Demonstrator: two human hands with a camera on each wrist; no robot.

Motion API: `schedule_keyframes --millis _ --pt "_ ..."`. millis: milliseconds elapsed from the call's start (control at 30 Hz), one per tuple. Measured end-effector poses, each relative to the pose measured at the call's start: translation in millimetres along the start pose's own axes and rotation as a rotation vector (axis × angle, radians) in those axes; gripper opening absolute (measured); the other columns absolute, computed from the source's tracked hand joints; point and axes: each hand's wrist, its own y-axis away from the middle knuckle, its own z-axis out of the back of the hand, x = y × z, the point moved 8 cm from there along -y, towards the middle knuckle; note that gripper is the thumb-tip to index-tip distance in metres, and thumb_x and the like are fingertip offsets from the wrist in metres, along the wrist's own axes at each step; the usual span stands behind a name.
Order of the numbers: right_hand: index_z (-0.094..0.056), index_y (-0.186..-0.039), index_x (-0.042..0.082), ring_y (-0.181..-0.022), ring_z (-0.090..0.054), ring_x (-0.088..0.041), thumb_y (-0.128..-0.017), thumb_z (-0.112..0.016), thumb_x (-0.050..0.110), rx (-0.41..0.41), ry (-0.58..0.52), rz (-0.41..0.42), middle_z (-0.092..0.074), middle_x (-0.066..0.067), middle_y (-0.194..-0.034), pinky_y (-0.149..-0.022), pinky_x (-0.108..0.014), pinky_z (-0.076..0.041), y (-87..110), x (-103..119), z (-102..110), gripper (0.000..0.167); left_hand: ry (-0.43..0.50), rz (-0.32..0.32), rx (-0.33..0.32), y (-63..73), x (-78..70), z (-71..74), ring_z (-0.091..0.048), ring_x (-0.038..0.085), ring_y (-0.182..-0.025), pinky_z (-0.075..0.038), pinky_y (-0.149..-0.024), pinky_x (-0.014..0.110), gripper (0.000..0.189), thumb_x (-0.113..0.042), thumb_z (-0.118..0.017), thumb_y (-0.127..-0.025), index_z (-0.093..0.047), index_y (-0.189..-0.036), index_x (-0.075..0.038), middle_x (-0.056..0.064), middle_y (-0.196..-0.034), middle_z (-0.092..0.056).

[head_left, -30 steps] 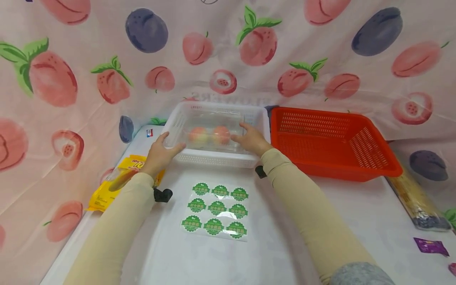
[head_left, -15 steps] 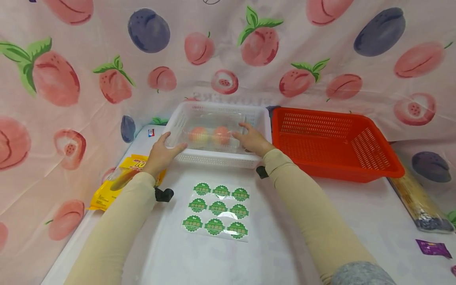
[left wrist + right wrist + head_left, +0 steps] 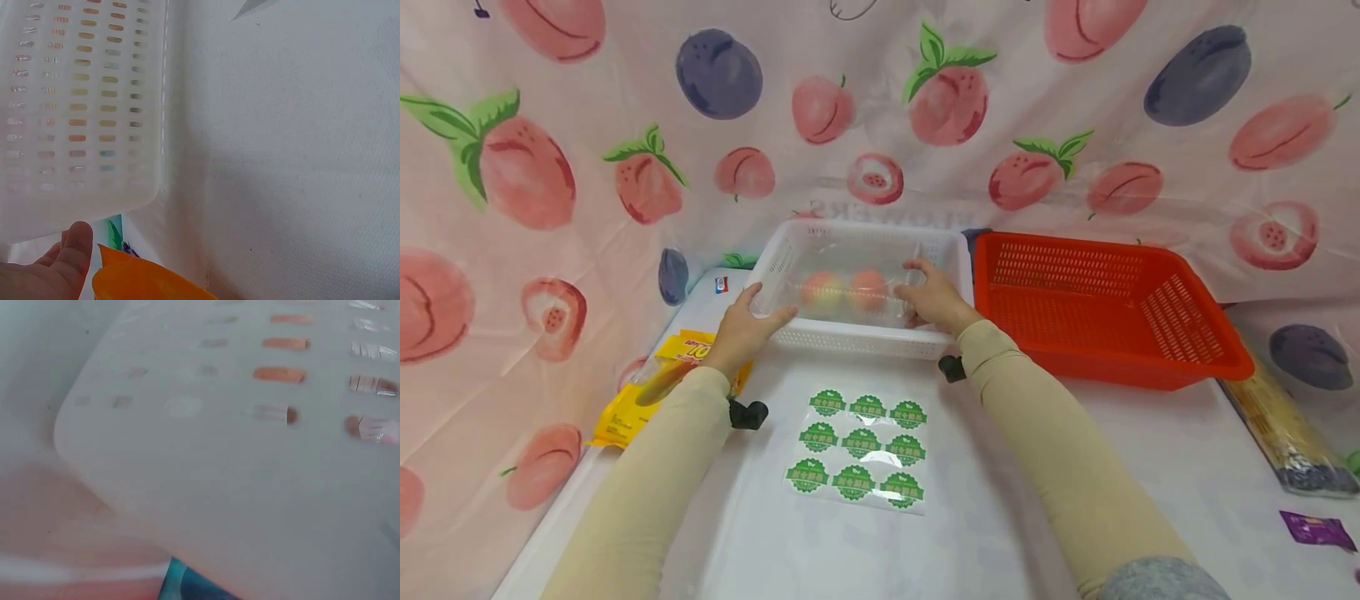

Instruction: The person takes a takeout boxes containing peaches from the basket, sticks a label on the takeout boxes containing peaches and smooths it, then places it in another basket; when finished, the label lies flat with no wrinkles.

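A white perforated basket [image 3: 857, 331] stands at the back of the table, holding a clear plastic container [image 3: 857, 252] with two red-and-yellow round fruits [image 3: 868, 290] under its cover. My left hand [image 3: 743, 332] is at the basket's front left corner, thumb and fingers spread at the rim. In the left wrist view, its thumb [image 3: 78, 244] shows right beside the basket wall. My right hand [image 3: 938, 298] reaches over the front right rim, its fingers extended at the container's right side. The right wrist view shows only the basket's slotted wall [image 3: 181, 462], with that hand's fingers hidden behind it.
A red basket [image 3: 1097, 371] stands to the right of the white one. A sheet of green round stickers [image 3: 859, 446] lies in front. Yellow packaging [image 3: 621, 417] sits at left; a long clear-wrapped pack [image 3: 1285, 425] and a purple packet [image 3: 1318, 529] lie at right.
The view tilts and shifts slightly. Both hands, the basket and the container keep nearly the same places relative to one another.
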Motion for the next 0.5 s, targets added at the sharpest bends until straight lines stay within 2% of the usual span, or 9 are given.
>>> schedule_keyframes --millis 267,500 --pt "-0.036 -0.151 0.017 -0.056 -0.052 -0.018 -0.1 -0.059 0.013 -0.05 -0.026 0.082 -0.059 -0.018 -0.112 -0.065 -0.033 -0.06 7.5 15 9 0.055 -0.008 -0.016 -0.002 -0.2 -0.8 0.0 -0.014 0.044 -0.148 -0.018 -0.11 0.071 0.102 -0.068 -0.062 -0.087 -0.009 -0.163 -0.025 0.016 -0.166 -0.011" --pt "-0.039 -0.149 0.014 -0.057 -0.054 -0.017 -0.1 -0.059 0.011 -0.09 -0.038 0.154 -0.053 -0.018 -0.1 -0.063 -0.034 -0.06 27.5 33 32 0.054 -0.008 -0.02 0.002 0.0 -0.9 -0.3 -0.016 0.044 -0.147 -0.019 -0.11 0.071 0.104 -0.07 -0.061 -0.086 -0.009 -0.163 -0.025 0.016 -0.166 -0.011"
